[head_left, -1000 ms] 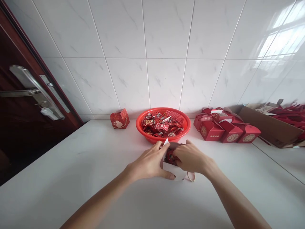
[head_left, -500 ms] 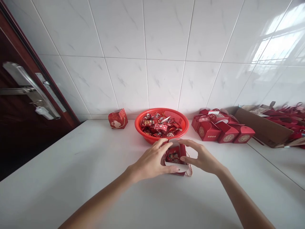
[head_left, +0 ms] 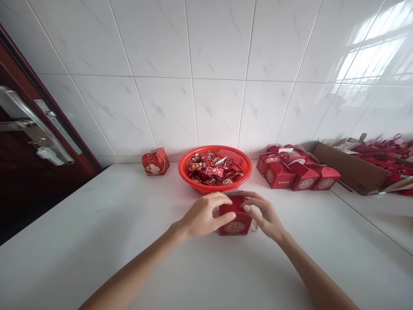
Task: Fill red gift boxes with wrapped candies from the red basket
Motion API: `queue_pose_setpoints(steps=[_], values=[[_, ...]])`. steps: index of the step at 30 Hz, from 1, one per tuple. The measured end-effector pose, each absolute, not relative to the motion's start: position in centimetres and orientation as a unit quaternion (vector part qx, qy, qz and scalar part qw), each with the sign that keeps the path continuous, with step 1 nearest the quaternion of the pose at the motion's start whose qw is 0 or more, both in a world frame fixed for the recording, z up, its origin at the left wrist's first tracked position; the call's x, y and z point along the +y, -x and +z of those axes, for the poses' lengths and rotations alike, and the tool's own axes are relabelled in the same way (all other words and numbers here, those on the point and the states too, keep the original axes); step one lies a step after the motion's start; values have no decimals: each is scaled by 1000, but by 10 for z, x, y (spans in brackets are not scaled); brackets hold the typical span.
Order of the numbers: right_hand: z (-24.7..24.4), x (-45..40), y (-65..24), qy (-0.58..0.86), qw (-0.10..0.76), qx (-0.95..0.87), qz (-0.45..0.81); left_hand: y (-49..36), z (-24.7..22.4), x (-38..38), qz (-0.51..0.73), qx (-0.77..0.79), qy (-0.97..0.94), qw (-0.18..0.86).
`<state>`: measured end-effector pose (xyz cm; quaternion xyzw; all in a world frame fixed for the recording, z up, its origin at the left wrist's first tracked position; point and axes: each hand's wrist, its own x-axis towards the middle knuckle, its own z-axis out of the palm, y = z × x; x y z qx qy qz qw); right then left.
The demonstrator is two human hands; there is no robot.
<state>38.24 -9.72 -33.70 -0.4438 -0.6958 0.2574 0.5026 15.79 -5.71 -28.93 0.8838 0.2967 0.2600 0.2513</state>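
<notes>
A small red candy box (head_left: 235, 224) with a gold round emblem stands upright on the white counter, its front flap now folded over the top. My left hand (head_left: 206, 214) curves round its left upper side, thumb at the front flap and fingers toward the back. From the right, my right hand (head_left: 263, 215) grips the upper back edge, its thumb and index finger close together over the top. A pale twisted cord (head_left: 254, 224) shows at the box's right side. The box's inside is hidden. Right behind it sits a red plastic basket (head_left: 183, 170) of wrapped candies (head_left: 214, 171).
A patterned red box (head_left: 155, 162) with a cord handle stands back left. Several closed red boxes (head_left: 280, 175) cluster at the right, beside a brown cardboard carton (head_left: 351, 168) holding red pieces. A tiled wall (head_left: 219, 103) runs behind; a door with a handle (head_left: 29, 118) is at far left.
The box's front flap has come down over the top, hiding the printed contents seen before. My right thumb has moved up and in toward the fingers. The view has shifted slightly right.
</notes>
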Motion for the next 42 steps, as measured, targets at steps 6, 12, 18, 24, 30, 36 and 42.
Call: queue_pose_setpoints(steps=[6, 12, 18, 24, 30, 36, 42], values=[[-344, -93, -379, 435, 585, -614, 303, -163, -312, -49, 362, 316, -860, 172], [-347, -93, -375, 450, 574, -607, 316, -163, -314, -48, 349, 315, -868, 161], [-344, -88, -380, 518, 563, -560, 319, -165, -317, -49, 350, 325, -866, 144], [-345, -84, -387, 578, 430, -598, 351, -168, -316, -57, 352, 389, -839, 144], [-333, -90, -394, 496, 458, -554, 488, -162, -317, -66, 335, 445, -809, 187], [-302, -94, -397, 390, 575, -502, 514, -155, -316, -62, 325, 439, -797, 259], [-270, -94, -385, 386, 554, -550, 492, -154, -282, -55, 309, 431, -779, 334]])
